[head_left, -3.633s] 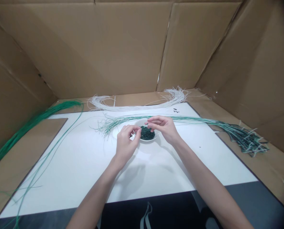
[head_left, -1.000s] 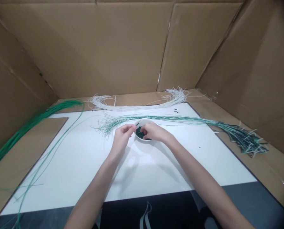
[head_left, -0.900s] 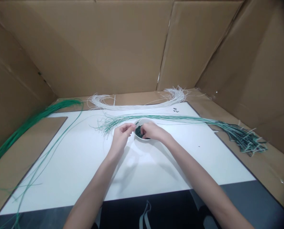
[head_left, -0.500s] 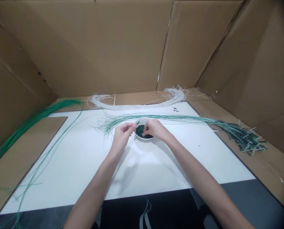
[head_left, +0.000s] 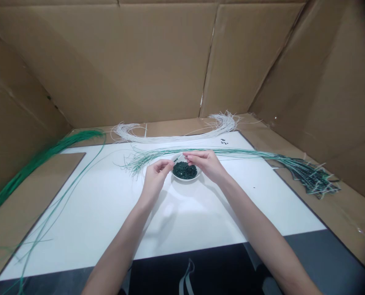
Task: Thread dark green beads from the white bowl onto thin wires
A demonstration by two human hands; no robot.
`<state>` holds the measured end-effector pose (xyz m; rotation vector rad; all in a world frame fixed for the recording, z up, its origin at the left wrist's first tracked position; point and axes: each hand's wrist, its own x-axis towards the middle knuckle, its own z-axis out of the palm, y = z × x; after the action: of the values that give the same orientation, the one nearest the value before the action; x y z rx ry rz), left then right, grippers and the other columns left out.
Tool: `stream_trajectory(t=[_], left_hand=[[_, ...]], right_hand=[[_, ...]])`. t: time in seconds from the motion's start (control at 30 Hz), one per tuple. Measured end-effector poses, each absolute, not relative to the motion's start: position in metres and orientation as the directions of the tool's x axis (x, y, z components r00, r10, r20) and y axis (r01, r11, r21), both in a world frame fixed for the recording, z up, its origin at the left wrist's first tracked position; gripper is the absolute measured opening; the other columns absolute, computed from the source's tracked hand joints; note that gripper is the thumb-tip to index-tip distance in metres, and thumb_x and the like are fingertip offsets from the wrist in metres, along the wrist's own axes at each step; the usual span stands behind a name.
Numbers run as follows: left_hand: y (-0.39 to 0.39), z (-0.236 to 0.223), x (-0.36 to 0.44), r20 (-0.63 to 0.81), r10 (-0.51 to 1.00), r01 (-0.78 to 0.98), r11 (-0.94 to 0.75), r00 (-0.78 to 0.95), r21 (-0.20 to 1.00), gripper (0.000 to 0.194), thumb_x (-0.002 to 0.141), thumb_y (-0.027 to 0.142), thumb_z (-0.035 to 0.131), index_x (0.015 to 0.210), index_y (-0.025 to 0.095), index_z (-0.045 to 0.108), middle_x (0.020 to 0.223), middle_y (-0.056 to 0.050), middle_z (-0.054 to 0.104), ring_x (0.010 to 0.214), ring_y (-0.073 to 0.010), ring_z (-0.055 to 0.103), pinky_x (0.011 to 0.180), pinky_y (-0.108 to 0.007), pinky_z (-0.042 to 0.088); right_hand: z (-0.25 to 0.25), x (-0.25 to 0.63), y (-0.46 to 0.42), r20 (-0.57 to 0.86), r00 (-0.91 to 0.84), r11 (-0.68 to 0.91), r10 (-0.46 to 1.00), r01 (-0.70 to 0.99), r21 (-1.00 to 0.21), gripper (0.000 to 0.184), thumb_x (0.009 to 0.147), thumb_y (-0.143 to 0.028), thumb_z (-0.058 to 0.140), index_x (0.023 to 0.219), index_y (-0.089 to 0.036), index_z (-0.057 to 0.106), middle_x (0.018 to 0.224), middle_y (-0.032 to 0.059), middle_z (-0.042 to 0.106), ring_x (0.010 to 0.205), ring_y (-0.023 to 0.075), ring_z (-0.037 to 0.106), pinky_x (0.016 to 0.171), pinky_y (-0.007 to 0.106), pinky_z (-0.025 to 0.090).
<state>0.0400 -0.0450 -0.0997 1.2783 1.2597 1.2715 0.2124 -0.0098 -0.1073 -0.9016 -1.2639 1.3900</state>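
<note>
A small white bowl [head_left: 186, 180] holds a heap of tiny dark green beads [head_left: 182, 170]. At its left edge my left hand [head_left: 156, 173] is closed in a pinch on a thin pale thread, with a few dark beads showing on it by the fingertips. My right hand [head_left: 207, 163] is over the bowl's right side, thumb and forefinger pressed together just above the beads. Whatever lies between those fingertips is too small to make out. The thread's full run is hard to see against the white board.
Behind the bowl a bundle of green and white strands [head_left: 237, 153] stretches right to a beaded, knotted end [head_left: 314, 178]. White strands [head_left: 176, 139] curve along the back. Green strands [head_left: 47, 157] lie left. Several loose dark beads [head_left: 224, 141] sit on the white board [head_left: 109, 221]. Cardboard walls [head_left: 158, 61] surround it.
My right hand was down among the beads and has lifted to above the bowl, fingertips still pinched. My left hand keeps its pinch at the bowl's left edge. The view has shifted slightly.
</note>
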Motion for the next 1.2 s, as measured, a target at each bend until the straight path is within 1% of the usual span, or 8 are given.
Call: stream_trajectory(t=[0.1, 0.23, 0.33, 0.47, 0.73, 1.0, 1.2], left_hand=[[-0.0459, -0.0984, 0.0407, 0.097, 0.994, 0.082, -0.092, -0.053, 0.992, 0.013, 0.066, 0.028, 0.062, 0.069, 0.015, 0.063, 0.072, -0.002, 0.063, 0.067, -0.0120, 0.053, 0.060, -0.021, 0.038], [-0.0480, -0.0966, 0.0421, 0.122, 0.992, 0.089, -0.120, -0.026, 0.989, 0.015, 0.066, 0.029, 0.063, 0.070, 0.015, 0.063, 0.072, -0.002, 0.063, 0.067, -0.0121, 0.054, 0.060, -0.021, 0.039], [-0.0496, -0.0955, 0.0434, 0.116, 0.993, 0.093, -0.115, -0.002, 0.989, 0.015, 0.067, 0.029, 0.063, 0.070, 0.014, 0.063, 0.072, -0.002, 0.063, 0.065, -0.0116, 0.053, 0.060, -0.021, 0.039], [-0.0511, -0.0940, 0.0446, 0.113, 0.993, 0.103, -0.115, 0.022, 0.988, 0.016, 0.068, 0.030, 0.062, 0.070, 0.014, 0.063, 0.072, -0.002, 0.063, 0.064, -0.0114, 0.053, 0.061, -0.022, 0.040], [-0.0508, -0.0933, 0.0444, 0.118, 0.993, 0.098, -0.119, 0.018, 0.988, 0.015, 0.068, 0.029, 0.062, 0.070, 0.014, 0.063, 0.071, -0.002, 0.063, 0.063, -0.0113, 0.052, 0.060, -0.022, 0.039], [-0.0517, -0.0918, 0.0449, 0.119, 0.993, 0.111, -0.120, 0.016, 0.987, 0.016, 0.067, 0.030, 0.062, 0.069, 0.014, 0.063, 0.071, -0.002, 0.063, 0.063, -0.0119, 0.053, 0.061, -0.022, 0.040], [-0.0517, -0.0927, 0.0447, 0.119, 0.993, 0.114, -0.121, 0.022, 0.986, 0.016, 0.068, 0.030, 0.061, 0.070, 0.014, 0.063, 0.071, -0.002, 0.063, 0.063, -0.0116, 0.054, 0.061, -0.022, 0.041]], right_hand=[[-0.1062, 0.2114, -0.0113, 0.085, -0.258, 0.010, 0.962, -0.281, -0.960, 0.021, 0.061, -0.024, 0.071, 0.081, -0.019, 0.071, 0.073, 0.0018, 0.068, 0.060, 0.0081, 0.056, 0.066, 0.025, 0.046], [-0.1034, 0.2112, -0.0134, 0.100, -0.263, 0.010, 0.960, -0.323, -0.946, 0.021, 0.060, -0.024, 0.072, 0.080, -0.019, 0.070, 0.074, 0.0021, 0.068, 0.059, 0.0078, 0.056, 0.064, 0.024, 0.046], [-0.1023, 0.2108, -0.0141, 0.098, -0.264, 0.008, 0.960, -0.323, -0.946, 0.018, 0.059, -0.024, 0.073, 0.076, -0.018, 0.070, 0.069, 0.0011, 0.067, 0.057, 0.0071, 0.055, 0.062, 0.023, 0.045], [-0.1030, 0.2106, -0.0137, 0.111, -0.263, 0.018, 0.958, -0.331, -0.943, 0.017, 0.059, -0.024, 0.073, 0.074, -0.018, 0.070, 0.063, -0.0006, 0.065, 0.055, 0.0067, 0.055, 0.059, 0.022, 0.044], [-0.1035, 0.2115, -0.0138, 0.099, -0.237, 0.017, 0.967, -0.325, -0.946, 0.017, 0.057, -0.024, 0.075, 0.071, -0.018, 0.070, 0.064, 0.0000, 0.067, 0.052, 0.0062, 0.054, 0.055, 0.020, 0.043], [-0.1056, 0.2126, -0.0130, 0.101, -0.212, 0.044, 0.972, -0.259, -0.965, 0.020, 0.055, -0.027, 0.075, 0.072, -0.018, 0.070, 0.065, 0.0009, 0.067, 0.053, 0.0079, 0.053, 0.057, 0.023, 0.043], [-0.1052, 0.2129, -0.0126, 0.116, -0.216, 0.056, 0.970, -0.263, -0.963, 0.018, 0.057, -0.026, 0.074, 0.073, -0.018, 0.071, 0.064, 0.0002, 0.066, 0.053, 0.0075, 0.052, 0.057, 0.023, 0.042]])
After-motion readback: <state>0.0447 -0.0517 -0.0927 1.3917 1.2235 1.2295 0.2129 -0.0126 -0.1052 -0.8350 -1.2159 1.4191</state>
